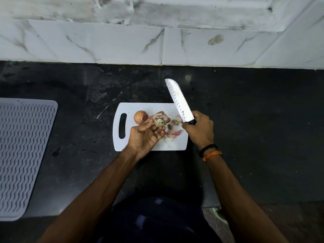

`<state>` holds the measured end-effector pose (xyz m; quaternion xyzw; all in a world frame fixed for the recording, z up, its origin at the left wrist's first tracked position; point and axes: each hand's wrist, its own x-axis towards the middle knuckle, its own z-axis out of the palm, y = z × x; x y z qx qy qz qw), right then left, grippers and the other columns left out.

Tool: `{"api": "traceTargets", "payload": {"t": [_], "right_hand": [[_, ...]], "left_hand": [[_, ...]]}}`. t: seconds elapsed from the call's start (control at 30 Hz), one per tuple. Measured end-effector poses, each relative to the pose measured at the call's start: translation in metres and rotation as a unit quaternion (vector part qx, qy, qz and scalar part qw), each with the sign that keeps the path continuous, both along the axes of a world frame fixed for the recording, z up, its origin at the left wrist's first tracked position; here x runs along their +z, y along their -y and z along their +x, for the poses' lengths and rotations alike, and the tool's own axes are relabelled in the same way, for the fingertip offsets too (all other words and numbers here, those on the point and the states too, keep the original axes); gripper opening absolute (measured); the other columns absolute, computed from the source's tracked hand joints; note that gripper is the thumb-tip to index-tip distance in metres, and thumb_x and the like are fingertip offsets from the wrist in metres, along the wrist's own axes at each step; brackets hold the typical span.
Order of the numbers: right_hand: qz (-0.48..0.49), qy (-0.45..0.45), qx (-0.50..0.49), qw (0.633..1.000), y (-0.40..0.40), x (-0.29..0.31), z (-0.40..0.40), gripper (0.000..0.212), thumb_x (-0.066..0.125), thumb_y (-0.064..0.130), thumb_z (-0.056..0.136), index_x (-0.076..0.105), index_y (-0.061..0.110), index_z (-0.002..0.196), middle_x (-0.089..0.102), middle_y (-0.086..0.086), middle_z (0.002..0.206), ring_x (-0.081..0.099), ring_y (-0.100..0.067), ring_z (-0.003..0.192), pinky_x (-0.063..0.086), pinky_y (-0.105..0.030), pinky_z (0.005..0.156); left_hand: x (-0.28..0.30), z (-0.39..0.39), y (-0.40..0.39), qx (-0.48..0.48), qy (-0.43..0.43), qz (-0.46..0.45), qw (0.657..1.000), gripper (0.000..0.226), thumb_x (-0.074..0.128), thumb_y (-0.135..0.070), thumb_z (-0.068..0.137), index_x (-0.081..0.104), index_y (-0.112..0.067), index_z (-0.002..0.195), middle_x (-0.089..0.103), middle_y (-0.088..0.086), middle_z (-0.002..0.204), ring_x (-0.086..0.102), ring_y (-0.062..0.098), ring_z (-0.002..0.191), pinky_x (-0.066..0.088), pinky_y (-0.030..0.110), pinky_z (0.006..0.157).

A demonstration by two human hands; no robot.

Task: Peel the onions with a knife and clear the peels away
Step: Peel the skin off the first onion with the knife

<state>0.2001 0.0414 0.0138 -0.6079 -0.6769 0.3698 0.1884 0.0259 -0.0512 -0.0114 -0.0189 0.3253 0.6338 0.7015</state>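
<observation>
An onion [159, 120] is held in the fingertips of the left hand [145, 135] above the white board [150, 107] on the dark counter [245, 120]. A knife [178, 100] is gripped by its handle in the right hand [199, 128], blade raised. A second onion [140, 117] and peels [173, 132] lie on the board.
</observation>
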Motion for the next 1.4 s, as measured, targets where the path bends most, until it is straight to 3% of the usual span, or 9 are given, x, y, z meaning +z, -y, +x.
{"api": "traceTargets", "payload": {"t": [0.1, 0.17, 0.3, 0.47, 0.6, 0.77, 0.87, 1.07, 1.4], "right_hand": [[-0.019, -0.006, 0.038, 0.999, 0.002, 0.003, -0.002, 0.018, 0.071, 0.006, 0.074, 0.069, 0.011, 0.091, 0.072, 0.0, 0.092, 0.068, -0.016, 0.08, 0.056, -0.036, 0.06], [-0.028, -0.018, 0.06, 0.998, 0.004, 0.005, -0.004, 0.014, 0.072, 0.007, 0.078, 0.07, 0.01, 0.092, 0.072, 0.0, 0.098, 0.066, -0.011, 0.079, 0.058, -0.04, 0.063], [-0.04, -0.053, 0.088, 0.994, 0.006, 0.008, -0.007, 0.006, 0.069, 0.015, 0.081, 0.069, 0.009, 0.083, 0.07, 0.0, 0.089, 0.064, -0.011, 0.07, 0.055, -0.041, 0.059], [-0.027, -0.071, 0.098, 0.992, 0.009, 0.011, -0.009, 0.035, 0.066, 0.036, 0.091, 0.065, 0.003, 0.078, 0.067, -0.009, 0.075, 0.064, -0.025, 0.068, 0.054, -0.049, 0.058], [0.01, -0.05, 0.112, 0.992, 0.01, 0.012, -0.01, 0.039, 0.064, 0.041, 0.092, 0.062, 0.007, 0.073, 0.066, -0.006, 0.071, 0.065, -0.022, 0.067, 0.054, -0.044, 0.059], [0.051, -0.042, 0.129, 0.989, 0.012, 0.01, -0.01, 0.039, 0.067, 0.036, 0.092, 0.052, 0.019, 0.061, 0.056, 0.004, 0.057, 0.052, -0.011, 0.053, 0.04, -0.03, 0.05], [0.047, -0.04, 0.154, 0.986, 0.012, 0.009, -0.009, 0.037, 0.063, 0.042, 0.092, 0.065, 0.01, 0.073, 0.064, 0.001, 0.064, 0.06, -0.014, 0.059, 0.047, -0.034, 0.052], [0.062, -0.042, 0.142, 0.987, 0.01, 0.01, -0.007, 0.035, 0.068, 0.033, 0.093, 0.061, 0.009, 0.069, 0.056, 0.006, 0.059, 0.052, -0.008, 0.054, 0.033, -0.015, 0.049], [0.092, -0.013, 0.185, 0.978, 0.007, 0.005, -0.012, 0.037, 0.063, 0.044, 0.093, 0.065, 0.011, 0.078, 0.062, -0.001, 0.068, 0.06, -0.015, 0.062, 0.05, -0.038, 0.053]], "left_hand": [[0.001, 0.001, -0.001, 0.008, 0.002, -0.002, 1.0, 0.087, 0.075, -0.017, 0.071, 0.04, 0.006, 0.148, 0.047, 0.028, 0.142, 0.067, 0.024, 0.088, 0.057, 0.031, 0.077], [0.0, 0.001, -0.003, 0.012, 0.002, -0.01, 1.0, 0.088, 0.075, -0.019, 0.072, 0.039, 0.008, 0.147, 0.051, 0.024, 0.134, 0.064, 0.023, 0.084, 0.056, 0.031, 0.075], [0.001, 0.001, -0.004, 0.009, 0.01, -0.023, 1.0, 0.055, 0.059, -0.021, 0.086, 0.053, 0.006, 0.133, 0.054, 0.024, 0.125, 0.055, 0.02, 0.077, 0.054, 0.03, 0.069], [-0.001, 0.0, -0.005, 0.003, -0.005, -0.023, 1.0, 0.04, 0.051, -0.024, 0.093, 0.058, 0.0, 0.125, 0.057, 0.021, 0.117, 0.054, 0.019, 0.076, 0.052, 0.03, 0.07], [-0.001, 0.001, -0.005, 0.007, -0.019, -0.024, 1.0, 0.033, 0.052, -0.023, 0.091, 0.061, -0.003, 0.117, 0.065, 0.017, 0.109, 0.055, 0.019, 0.076, 0.051, 0.03, 0.073], [0.003, 0.003, -0.006, 0.02, -0.036, -0.031, 0.999, 0.033, 0.043, -0.02, 0.101, 0.075, -0.013, 0.094, 0.065, 0.013, 0.098, 0.053, 0.019, 0.073, 0.043, 0.029, 0.074], [0.003, 0.002, -0.005, 0.018, -0.03, -0.042, 0.998, 0.03, 0.042, -0.022, 0.102, 0.067, -0.008, 0.11, 0.065, 0.012, 0.097, 0.054, 0.017, 0.072, 0.047, 0.028, 0.07], [0.005, 0.001, -0.004, 0.012, -0.013, -0.049, 0.999, 0.039, 0.044, -0.028, 0.1, 0.053, 0.001, 0.125, 0.065, 0.021, 0.1, 0.054, 0.016, 0.068, 0.051, 0.025, 0.061], [0.005, 0.002, -0.004, 0.01, -0.007, -0.058, 0.998, 0.046, 0.05, -0.03, 0.096, 0.053, -0.001, 0.131, 0.062, 0.021, 0.107, 0.054, 0.013, 0.066, 0.053, 0.022, 0.061]]}}
